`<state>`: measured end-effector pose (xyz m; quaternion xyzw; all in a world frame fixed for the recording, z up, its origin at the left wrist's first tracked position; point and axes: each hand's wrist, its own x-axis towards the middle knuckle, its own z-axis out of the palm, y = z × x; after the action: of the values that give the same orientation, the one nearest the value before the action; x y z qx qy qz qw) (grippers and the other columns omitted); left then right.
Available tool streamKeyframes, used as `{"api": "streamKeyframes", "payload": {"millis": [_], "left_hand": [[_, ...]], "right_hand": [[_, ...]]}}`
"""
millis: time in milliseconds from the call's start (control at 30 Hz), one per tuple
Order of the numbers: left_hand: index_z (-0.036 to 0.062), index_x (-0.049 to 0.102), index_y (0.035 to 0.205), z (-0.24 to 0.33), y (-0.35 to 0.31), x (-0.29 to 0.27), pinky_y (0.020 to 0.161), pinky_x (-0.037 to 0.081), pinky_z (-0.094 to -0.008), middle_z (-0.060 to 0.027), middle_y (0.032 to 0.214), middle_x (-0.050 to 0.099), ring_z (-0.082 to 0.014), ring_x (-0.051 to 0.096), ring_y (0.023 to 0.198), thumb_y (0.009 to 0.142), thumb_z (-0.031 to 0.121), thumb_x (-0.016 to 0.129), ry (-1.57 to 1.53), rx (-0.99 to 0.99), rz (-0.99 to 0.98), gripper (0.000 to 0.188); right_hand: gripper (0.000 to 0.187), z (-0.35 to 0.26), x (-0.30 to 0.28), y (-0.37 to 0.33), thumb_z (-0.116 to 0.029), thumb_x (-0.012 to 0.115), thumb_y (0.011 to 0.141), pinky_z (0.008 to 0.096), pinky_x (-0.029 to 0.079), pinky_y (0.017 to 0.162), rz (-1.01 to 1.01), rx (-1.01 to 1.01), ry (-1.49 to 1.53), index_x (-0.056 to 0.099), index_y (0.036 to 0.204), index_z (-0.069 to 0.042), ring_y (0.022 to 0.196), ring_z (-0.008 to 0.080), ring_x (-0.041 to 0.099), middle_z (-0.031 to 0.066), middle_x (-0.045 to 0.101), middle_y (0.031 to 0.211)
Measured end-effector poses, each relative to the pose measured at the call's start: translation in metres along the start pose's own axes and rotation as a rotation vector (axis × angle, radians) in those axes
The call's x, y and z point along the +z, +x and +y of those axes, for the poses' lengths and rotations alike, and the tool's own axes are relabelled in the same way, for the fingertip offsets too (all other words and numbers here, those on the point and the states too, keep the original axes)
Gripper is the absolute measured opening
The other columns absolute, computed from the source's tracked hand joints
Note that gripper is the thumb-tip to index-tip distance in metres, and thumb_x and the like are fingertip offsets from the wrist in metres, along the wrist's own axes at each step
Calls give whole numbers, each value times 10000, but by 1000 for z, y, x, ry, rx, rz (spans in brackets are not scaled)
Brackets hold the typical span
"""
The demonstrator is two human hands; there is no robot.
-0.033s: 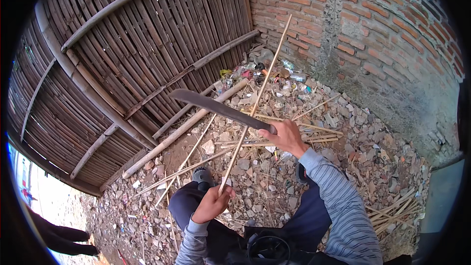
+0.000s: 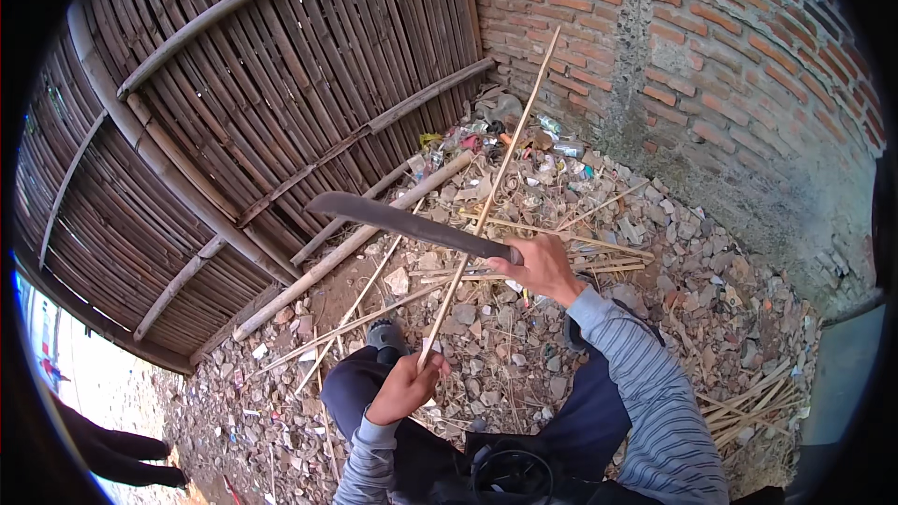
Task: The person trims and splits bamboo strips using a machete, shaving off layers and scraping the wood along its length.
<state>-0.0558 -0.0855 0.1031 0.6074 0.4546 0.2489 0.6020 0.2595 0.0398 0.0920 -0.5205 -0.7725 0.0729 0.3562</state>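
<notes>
My left hand (image 2: 407,388) is closed around the near end of a long, thin bamboo strip (image 2: 515,136). From there the strip slants up and away toward the brick wall. My right hand (image 2: 543,268) grips the handle of a machete (image 2: 402,222). Its dark, wide blade points left and crosses the strip at about mid-length; whether the edge touches it I cannot tell. Beneath the blade, more bamboo strips (image 2: 613,249) lie across the stony ground.
Rubble (image 2: 673,346) covers the ground, with litter in the far corner. A bamboo fence (image 2: 309,65) stands left, a brick wall (image 2: 561,9) ahead and right. A thick bamboo pole (image 2: 355,245) lies along the fence. Cut strips (image 2: 758,407) are piled at right. Another person's legs (image 2: 122,456) show lower left.
The machete has shifted slightly left, its tip lower, and my right hand with it. The strip's far end has moved a little to the right. My left hand stays in place.
</notes>
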Motion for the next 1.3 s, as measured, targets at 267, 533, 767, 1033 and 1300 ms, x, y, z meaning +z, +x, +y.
{"api": "streamKeyframes", "payload": {"millis": [267, 533, 767, 1033, 1300], "left_hand": [[24, 659, 977, -13, -30, -5, 520, 357, -270, 57, 618, 451, -48, 414, 559, 1112, 225, 508, 130, -10, 54, 286], [43, 626, 1001, -41, -82, -8, 470, 286, -250, 83, 582, 396, -30, 357, 498, 1137, 253, 460, -162, -156, -33, 300], [22, 603, 1049, -50, -79, -6, 460, 298, -245, 74, 584, 401, -40, 363, 480, 1141, 246, 447, -251, -161, -56, 288], [5, 624, 1078, -27, -65, 1, 488, 322, -244, 63, 597, 386, -55, 361, 493, 1146, 263, 436, -154, -73, -92, 327], [22, 634, 1051, -17, -29, 2, 479, 290, -261, 67, 593, 362, -52, 334, 495, 1150, 280, 410, -222, -149, -96, 356]], "right_hand": [[760, 22, -11, 13, -833, 503, 911, 358, 391, 408, 65, -104, -68, 733, 776, -121, 359, 167, 480, -1, 482, 440], [715, 54, -29, 14, -768, 574, 913, 430, 469, 474, 56, 74, -181, 776, 868, -84, 469, 267, 628, 39, 565, 501], [499, 24, -9, 3, -520, 740, 887, 412, 512, 531, -15, 149, 2, 769, 986, -32, 518, 295, 664, 96, 645, 581], [236, 1, -10, 10, -178, 739, 859, 395, 518, 581, 239, 256, 174, 712, 946, 40, 603, 324, 703, 186, 676, 667], [206, -15, 3, -4, -161, 757, 801, 407, 520, 563, 224, 144, 118, 719, 948, -22, 561, 288, 686, 130, 658, 624]]}}
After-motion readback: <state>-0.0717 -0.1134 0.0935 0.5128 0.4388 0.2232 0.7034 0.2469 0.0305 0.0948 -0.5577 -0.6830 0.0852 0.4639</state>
